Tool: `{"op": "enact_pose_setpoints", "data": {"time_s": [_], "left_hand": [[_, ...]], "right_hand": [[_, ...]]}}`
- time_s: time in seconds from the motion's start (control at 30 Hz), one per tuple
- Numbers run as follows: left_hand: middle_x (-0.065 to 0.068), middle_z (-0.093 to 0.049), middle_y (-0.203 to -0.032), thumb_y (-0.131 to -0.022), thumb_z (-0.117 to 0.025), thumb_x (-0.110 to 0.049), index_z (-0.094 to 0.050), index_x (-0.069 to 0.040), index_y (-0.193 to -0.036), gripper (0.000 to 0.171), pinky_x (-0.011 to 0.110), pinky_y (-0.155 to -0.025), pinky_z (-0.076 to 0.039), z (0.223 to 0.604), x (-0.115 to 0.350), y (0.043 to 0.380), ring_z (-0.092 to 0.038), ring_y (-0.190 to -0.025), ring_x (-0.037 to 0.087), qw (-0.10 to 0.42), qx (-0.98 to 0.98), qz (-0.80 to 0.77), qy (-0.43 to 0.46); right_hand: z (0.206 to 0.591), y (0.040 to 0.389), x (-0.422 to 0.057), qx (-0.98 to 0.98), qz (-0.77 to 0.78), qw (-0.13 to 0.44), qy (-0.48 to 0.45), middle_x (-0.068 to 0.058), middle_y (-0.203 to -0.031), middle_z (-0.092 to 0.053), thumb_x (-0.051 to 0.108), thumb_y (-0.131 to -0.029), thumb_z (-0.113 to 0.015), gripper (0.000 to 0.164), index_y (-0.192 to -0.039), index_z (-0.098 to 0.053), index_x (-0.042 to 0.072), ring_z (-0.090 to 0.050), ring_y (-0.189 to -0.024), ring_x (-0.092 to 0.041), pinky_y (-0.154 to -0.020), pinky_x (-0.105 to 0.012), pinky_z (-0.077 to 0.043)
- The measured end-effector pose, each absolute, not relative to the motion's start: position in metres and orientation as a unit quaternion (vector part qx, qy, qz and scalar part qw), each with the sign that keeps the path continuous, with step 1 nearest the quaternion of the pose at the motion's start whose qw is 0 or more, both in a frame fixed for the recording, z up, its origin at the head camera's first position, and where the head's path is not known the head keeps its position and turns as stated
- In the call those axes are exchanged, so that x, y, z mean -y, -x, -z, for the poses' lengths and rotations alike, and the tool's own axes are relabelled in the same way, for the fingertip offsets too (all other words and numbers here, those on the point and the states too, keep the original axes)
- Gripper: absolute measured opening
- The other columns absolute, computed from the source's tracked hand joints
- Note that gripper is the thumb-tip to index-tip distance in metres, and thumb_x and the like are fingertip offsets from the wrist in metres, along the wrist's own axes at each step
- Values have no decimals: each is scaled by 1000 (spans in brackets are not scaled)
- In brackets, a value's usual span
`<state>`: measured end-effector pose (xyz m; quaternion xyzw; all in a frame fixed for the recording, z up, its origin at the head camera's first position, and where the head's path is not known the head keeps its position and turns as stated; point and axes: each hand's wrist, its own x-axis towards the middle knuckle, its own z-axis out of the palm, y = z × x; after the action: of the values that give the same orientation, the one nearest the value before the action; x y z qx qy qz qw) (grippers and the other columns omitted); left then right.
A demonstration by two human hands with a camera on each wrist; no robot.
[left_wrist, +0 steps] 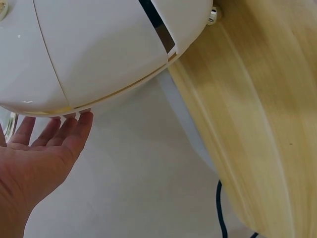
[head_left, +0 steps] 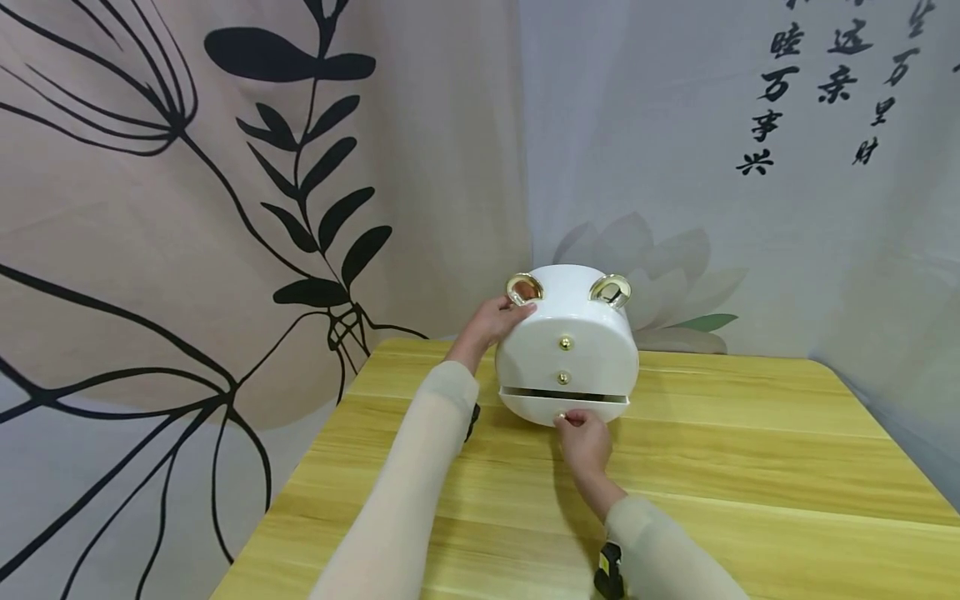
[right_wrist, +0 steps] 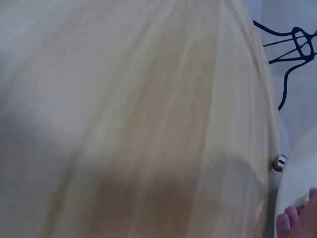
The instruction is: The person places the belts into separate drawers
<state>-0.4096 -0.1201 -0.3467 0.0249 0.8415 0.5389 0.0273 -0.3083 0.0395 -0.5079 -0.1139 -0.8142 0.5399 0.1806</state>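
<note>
A white rounded drawer box (head_left: 600, 354) with gold ear-like rings (head_left: 524, 288) stands toward the back of the table. Its bottom drawer (head_left: 525, 406) is pulled out slightly, leaving a dark gap above its front. My right hand (head_left: 587, 442) pinches the small knob (head_left: 562, 416) of that drawer. At the box's upper left, my left hand (head_left: 491, 325) rests against the side below the ear, thumb near the front edge. In the left wrist view its extended fingers (left_wrist: 81, 130) touch the box wall. Only the fingertips of the right hand (right_wrist: 292, 220) show in the right wrist view.
Two gold knobs (head_left: 565, 342) sit on the closed upper part of the front. A round metallic foot (left_wrist: 213, 16) supports the box on the wooden table (head_left: 750, 450). Behind the table hangs a printed curtain (head_left: 450, 167) with plant drawings and writing.
</note>
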Motion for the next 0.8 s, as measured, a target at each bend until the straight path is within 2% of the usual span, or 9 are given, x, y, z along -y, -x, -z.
{"op": "enact_pose_setpoints", "data": {"time_s": [0.33,0.6,0.8], "left_hand": [[7,-65,-120,-91,-67,-52,-63,-14,-129,54,40,-95,-47,346,121,412,-58,-110,25,29,-849,-527,-25],[9,-56,-139,-91,-67,-52,-56,-15,-140,62,43,-106,-40,344,120,411,-50,-127,28,27,-855,-516,-33],[12,-52,-144,-91,-66,-52,-51,-13,-144,67,46,-108,-37,343,124,412,-46,-132,31,32,-856,-515,-44]], "right_hand": [[504,318,-42,823,-534,155,117,-12,-85,-73,15,-84,-75,16,-91,-73,0,-66,-81,-28,-75,-43,-50],[504,328,-46,826,-526,165,118,-11,-82,-73,16,-82,-77,17,-89,-74,1,-66,-78,-28,-73,-41,-49],[506,330,-49,826,-528,160,114,-10,-82,-73,17,-83,-77,16,-89,-74,2,-66,-77,-26,-72,-40,-49]]}}
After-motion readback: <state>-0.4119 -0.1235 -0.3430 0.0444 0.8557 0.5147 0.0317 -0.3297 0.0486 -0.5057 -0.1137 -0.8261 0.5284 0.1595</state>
